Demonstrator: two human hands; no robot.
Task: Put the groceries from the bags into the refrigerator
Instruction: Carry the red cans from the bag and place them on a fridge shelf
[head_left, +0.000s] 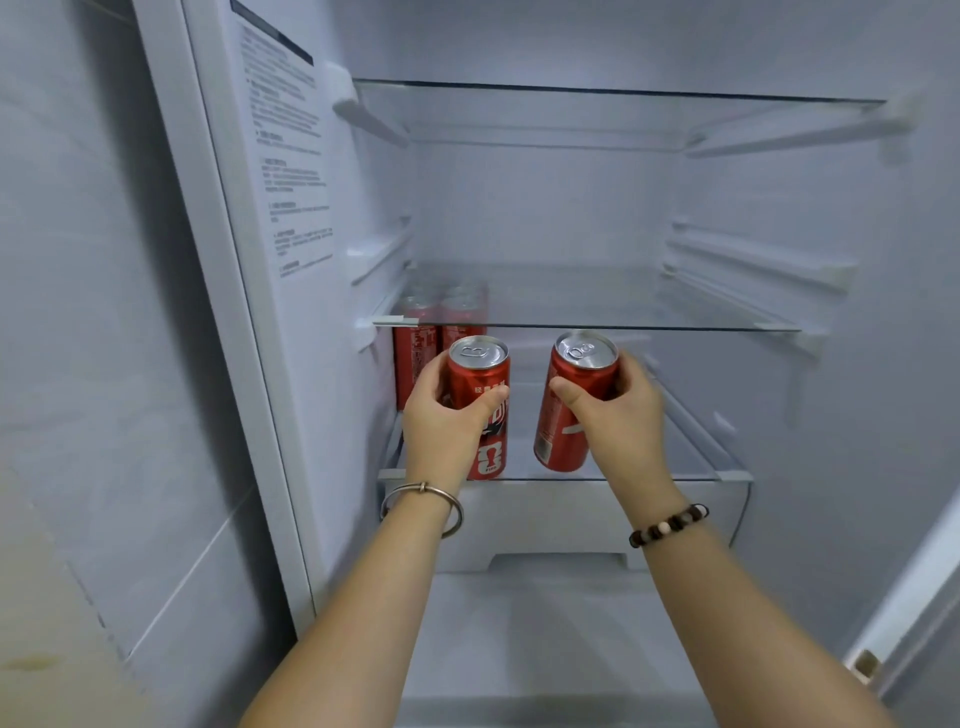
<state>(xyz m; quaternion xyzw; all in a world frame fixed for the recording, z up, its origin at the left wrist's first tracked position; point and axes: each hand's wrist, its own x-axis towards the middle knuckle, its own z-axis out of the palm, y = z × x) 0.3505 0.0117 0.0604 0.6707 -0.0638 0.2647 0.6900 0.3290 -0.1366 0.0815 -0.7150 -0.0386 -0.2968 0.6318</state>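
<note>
I look into an open white refrigerator. My left hand (441, 415) grips a red soda can (480, 379) upright at the front of the lowest glass shelf (649, 475). My right hand (618, 410) grips a second red can (574, 395), tilted slightly with its top leaning right, over the same shelf. Whether either can touches the glass is unclear. Several more red cans (439, 338) stand at the back left of that shelf, partly hidden behind the middle shelf's edge.
The middle glass shelf (623, 326) and the top glass shelf (623, 92) hold nothing visible. A white drawer front (550, 519) sits below the lowest shelf. A printed label (291, 171) covers the left inner wall. The fridge door edge shows at bottom right.
</note>
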